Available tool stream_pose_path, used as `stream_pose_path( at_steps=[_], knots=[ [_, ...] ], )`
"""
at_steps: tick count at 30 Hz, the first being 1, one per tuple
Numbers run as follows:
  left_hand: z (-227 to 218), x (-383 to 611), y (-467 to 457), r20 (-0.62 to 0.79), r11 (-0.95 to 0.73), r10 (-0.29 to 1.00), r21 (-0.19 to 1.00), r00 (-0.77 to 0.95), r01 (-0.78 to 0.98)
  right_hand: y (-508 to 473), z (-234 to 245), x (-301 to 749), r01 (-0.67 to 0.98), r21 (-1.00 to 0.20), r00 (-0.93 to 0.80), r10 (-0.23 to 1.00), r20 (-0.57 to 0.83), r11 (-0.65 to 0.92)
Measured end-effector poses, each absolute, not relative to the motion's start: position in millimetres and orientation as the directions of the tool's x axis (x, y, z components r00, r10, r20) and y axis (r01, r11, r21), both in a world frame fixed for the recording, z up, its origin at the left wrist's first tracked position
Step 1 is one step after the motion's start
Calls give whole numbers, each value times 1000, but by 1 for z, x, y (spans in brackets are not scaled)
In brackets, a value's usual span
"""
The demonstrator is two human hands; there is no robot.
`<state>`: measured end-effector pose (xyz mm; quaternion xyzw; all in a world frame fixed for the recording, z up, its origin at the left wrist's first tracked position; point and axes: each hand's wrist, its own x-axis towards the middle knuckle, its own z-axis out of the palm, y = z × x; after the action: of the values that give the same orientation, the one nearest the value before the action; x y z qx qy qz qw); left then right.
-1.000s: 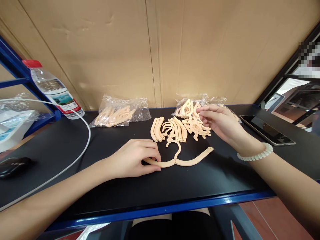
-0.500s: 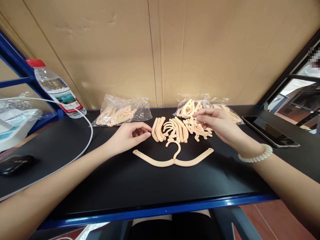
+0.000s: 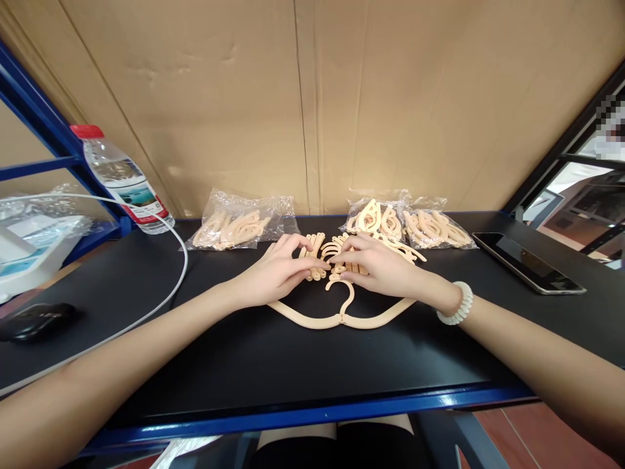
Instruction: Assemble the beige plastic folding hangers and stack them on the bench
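Note:
On the black table [image 3: 244,352] lies an assembled beige plastic hanger [image 3: 342,318], hook pointing away from me. Just behind it sits a pile of loose beige hanger pieces [image 3: 336,247]. My left hand [image 3: 278,270] and my right hand [image 3: 378,267] meet over that pile, fingertips almost touching. The left thumb and forefinger pinch a curved piece at the pile's left side. The right fingers are curled on pieces in the middle of the pile. Both wrists rest over the arms of the assembled hanger, hiding its ends. A white bead bracelet [image 3: 456,306] is on my right wrist.
Clear bags of beige pieces lie at the back: one on the left [image 3: 244,225], two on the right [image 3: 381,218] [image 3: 437,228]. A water bottle [image 3: 122,179] leans at far left, with a white cable [image 3: 166,293] and black mouse [image 3: 34,319]. A tablet [image 3: 530,260] lies right. Cardboard forms the back wall.
My left hand let go of the assembled hanger and moved back to the loose pile. My right hand slid left from the right-hand pieces to meet it.

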<state>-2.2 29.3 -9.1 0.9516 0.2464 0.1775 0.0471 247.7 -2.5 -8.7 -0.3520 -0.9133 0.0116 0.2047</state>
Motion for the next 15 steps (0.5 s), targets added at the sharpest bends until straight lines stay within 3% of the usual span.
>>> stream_pose_path(
  at_steps=[8, 15],
  knots=[
    [-10, -3, 31, 420, -905, 424, 188, 802, 381, -1, -17, 247, 620, -203, -643, 639, 422, 758],
    [-5, -2, 18, 500, -869, 473, 401, 726, 290, -10, -12, 248, 596, -305, -430, 615, 661, 743]
  ],
)
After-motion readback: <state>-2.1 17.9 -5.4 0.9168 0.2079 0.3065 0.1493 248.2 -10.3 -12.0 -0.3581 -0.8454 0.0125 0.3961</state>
